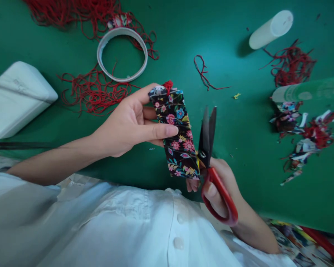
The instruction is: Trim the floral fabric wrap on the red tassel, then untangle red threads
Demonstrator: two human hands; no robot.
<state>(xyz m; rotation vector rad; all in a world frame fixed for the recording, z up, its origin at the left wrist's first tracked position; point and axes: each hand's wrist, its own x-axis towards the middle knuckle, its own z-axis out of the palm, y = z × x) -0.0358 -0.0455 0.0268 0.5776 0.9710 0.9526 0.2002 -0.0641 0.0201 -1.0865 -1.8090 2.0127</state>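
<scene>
A: Item one, left hand (128, 128)?

B: Closed on a folded floral paper strip (176, 133), thumb across its front, fingers behind. The strip is held above the green tabletop (239, 122) at frame centre, a red tuft at its 12 o'clock end.

A: Item two, right hand (219, 185)?

B: Gripping red-handled scissors (208, 148), fingers through the loops; blades nearly together, tips toward 12 o'clock, just beside the strip's 3 o'clock edge.

A: Surroundings?

B: White tape ring (122, 54) at 11 o'clock, red thread tangles (93, 91) around it. Loose thread piece (203, 72) at 12 o'clock. White tube (271, 29) at 1 o'clock. Paper scraps (303, 133) at 3 o'clock. White box (15, 96) at 9 o'clock.
</scene>
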